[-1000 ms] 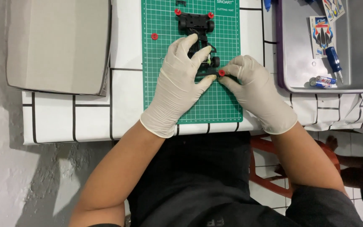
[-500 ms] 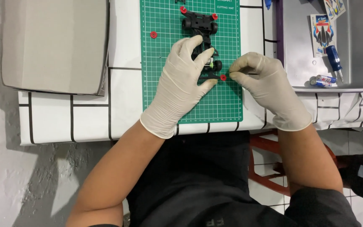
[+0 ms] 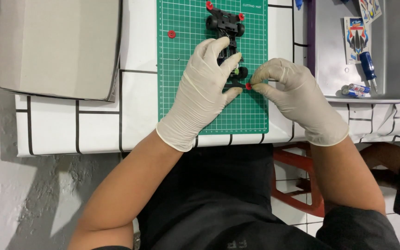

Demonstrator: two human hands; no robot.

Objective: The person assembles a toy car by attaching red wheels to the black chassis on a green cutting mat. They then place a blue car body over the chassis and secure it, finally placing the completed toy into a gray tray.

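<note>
Left hand (image 3: 204,88) clamps black toy car chassis (image 3: 228,41) on green mat (image 3: 186,55); right hand (image 3: 292,92) pinches red roller (image 3: 248,86) at chassis rear corner; loose pinch could drop it.

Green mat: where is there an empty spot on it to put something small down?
The green mat has bare room down its left side, below the loose red wheel, and along its near edge under both gloved hands. The white cloth between mat and cardboard box is free too. It is crowded mid-mat, where the left hand and right hand hold the toy car chassis.
</note>
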